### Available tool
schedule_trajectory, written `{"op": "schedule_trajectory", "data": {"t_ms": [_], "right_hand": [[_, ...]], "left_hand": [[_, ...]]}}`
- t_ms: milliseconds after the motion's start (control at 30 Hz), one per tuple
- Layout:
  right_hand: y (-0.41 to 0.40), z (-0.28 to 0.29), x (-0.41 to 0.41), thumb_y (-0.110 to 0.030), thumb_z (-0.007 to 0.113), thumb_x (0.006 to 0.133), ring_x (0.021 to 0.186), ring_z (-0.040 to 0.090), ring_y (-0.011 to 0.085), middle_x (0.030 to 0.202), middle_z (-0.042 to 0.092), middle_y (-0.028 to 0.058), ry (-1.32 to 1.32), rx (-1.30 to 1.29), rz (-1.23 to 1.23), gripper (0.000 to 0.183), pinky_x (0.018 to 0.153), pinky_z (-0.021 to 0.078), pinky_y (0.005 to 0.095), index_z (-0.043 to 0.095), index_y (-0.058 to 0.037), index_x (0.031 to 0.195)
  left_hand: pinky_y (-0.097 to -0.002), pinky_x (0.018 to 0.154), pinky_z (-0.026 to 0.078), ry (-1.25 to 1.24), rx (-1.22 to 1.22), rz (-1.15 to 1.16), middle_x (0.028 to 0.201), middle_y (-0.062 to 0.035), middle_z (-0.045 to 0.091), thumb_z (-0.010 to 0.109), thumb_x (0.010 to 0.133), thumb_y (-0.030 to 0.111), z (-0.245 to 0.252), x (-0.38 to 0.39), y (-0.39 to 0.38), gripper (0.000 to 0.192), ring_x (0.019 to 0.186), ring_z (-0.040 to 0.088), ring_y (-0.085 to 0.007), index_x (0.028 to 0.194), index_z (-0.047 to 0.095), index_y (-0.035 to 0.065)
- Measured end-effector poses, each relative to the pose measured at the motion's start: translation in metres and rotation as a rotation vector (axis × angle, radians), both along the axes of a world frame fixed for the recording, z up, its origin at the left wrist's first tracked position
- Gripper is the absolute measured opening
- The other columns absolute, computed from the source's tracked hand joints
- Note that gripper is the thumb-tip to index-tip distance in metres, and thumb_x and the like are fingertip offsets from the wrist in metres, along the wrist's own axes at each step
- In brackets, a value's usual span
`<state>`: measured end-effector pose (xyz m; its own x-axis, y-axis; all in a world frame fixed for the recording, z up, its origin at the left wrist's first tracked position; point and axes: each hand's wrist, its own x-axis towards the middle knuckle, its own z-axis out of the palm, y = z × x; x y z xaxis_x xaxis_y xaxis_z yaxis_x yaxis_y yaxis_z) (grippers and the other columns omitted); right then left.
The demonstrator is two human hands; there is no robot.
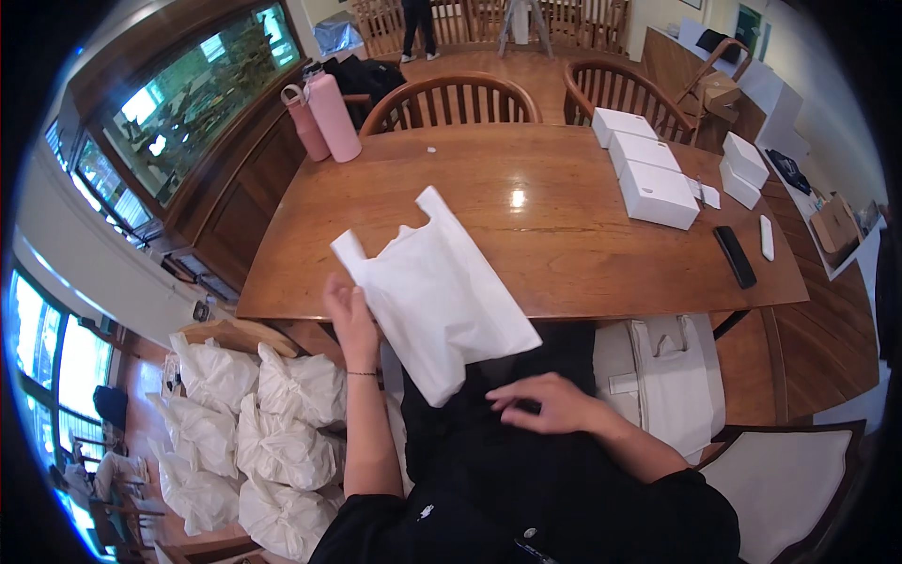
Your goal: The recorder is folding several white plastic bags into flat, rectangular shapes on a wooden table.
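A flat, white plastic carrier bag (444, 289) with two handles lies slantwise over the front edge of the wooden table (550, 268), its bottom end above my lap. My left hand (350, 314) is at the bag's left side, thumb against it below one handle, the other fingers apart from it; whether it grips the bag is hard to tell. Below and right of the bag, my right hand (546, 403) is off it, fingers partly curled, with nothing in them. More flat white bags (673, 381) are stacked right of my lap, below the table edge.
Several filled, knotted white bags (282, 444) stand at lower left. White boxes (655, 190), a black case (734, 257) and a small white object (767, 237) are on the table's right; pink bottles (335, 120) stand at back left. Wooden chairs (451, 84) border the far side. A person (419, 28) stands beyond.
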<state>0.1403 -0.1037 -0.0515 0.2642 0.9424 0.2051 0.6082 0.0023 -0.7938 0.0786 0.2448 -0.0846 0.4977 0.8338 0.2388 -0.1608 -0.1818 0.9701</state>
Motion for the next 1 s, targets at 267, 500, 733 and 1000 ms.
{"op": "schedule_trajectory", "data": {"t_ms": [267, 500, 733, 1000], "right_hand": [[0.015, -0.002, 0.014, -0.009, 0.074, 0.086, 0.071, 0.059, 0.0169, 0.101, 0.06, 0.0098, -0.119, 0.125, -0.608, 0.04, 0.061, 0.051, 0.0288, 0.056, -0.0045, 0.121], [0.003, -0.02, 0.028, -0.024, 0.063, 0.098, 0.069, 0.066, 0.0155, 0.093, 0.065, 0.0099, 0.913, -0.068, -0.566, 0.027, 0.061, 0.0574, 0.0298, 0.048, -0.0057, 0.109], [-0.003, -0.012, 0.022, -0.019, 0.066, 0.096, 0.067, 0.067, 0.0172, 0.092, 0.066, 0.0076, 1.123, -0.021, -0.466, 0.021, 0.059, 0.0571, 0.0292, 0.05, -0.0066, 0.102], [0.015, -0.018, 0.034, -0.019, 0.061, 0.099, 0.086, 0.067, 0.0157, 0.104, 0.066, 0.0077, 0.998, 0.159, -0.526, 0.03, 0.069, 0.0572, 0.03, 0.054, -0.0054, 0.125]], "left_hand": [[-0.0384, 0.113, 0.034, 0.113, 0.235, -0.189, 0.145, -0.0143, 0.04, 0.06, 0.096, 0.014, 0.008, 0.017, -0.025, 0.043, 0.135, 0.043, -0.0269, 0.136, 0.048, 0.0027], [-0.0359, 0.106, 0.041, -0.153, 0.115, -0.255, 0.134, -0.0141, 0.051, 0.056, 0.098, 0.012, 0.025, 0.021, -0.042, 0.029, 0.127, 0.05, -0.0244, 0.124, 0.055, 0.0006], [-0.0316, 0.082, 0.049, 0.497, 0.316, -0.354, 0.1, -0.0087, 0.058, 0.063, 0.097, 0.022, 0.023, -0.063, -0.044, 0.024, 0.089, 0.059, -0.0167, 0.105, 0.057, 0.0005], [-0.0328, 0.078, 0.058, 0.383, -0.178, -0.701, 0.117, -0.0092, 0.056, 0.065, 0.098, 0.024, 0.025, -0.059, -0.062, 0.035, 0.102, 0.06, -0.0173, 0.121, 0.049, 0.0026]]}}
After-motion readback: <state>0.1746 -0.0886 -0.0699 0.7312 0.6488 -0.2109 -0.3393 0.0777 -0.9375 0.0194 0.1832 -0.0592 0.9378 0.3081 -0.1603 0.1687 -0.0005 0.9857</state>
